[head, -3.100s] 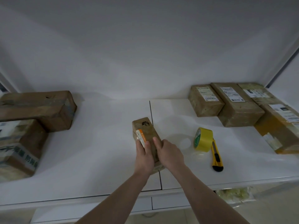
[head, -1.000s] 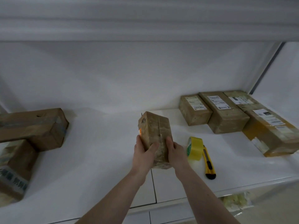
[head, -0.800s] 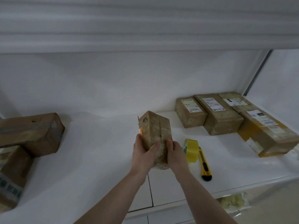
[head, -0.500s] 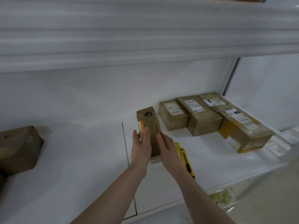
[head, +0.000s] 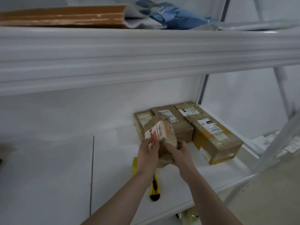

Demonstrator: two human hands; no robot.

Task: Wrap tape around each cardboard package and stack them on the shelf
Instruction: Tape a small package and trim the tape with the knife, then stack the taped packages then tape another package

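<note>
A small brown cardboard package (head: 159, 135) with a white and orange label is held tilted in the air by both hands. My left hand (head: 148, 153) grips its left side and my right hand (head: 179, 153) cups its lower right. It hangs in front of several taped packages (head: 211, 133) lined up at the back right of the white shelf (head: 48, 168). The yellow tape roll (head: 134, 166) is mostly hidden behind my left wrist. A yellow utility knife (head: 155, 190) lies beside it.
An upper shelf beam (head: 146, 59) runs across the view above my hands. On it lie a brown cardboard piece (head: 65, 17) and blue cloth (head: 170, 17). A white upright post (head: 276, 143) stands at the right.
The package was lifted off the shelf, turned label-up and carried right toward the taped packages. The view swung up and right, bringing the upper shelf into sight.
</note>
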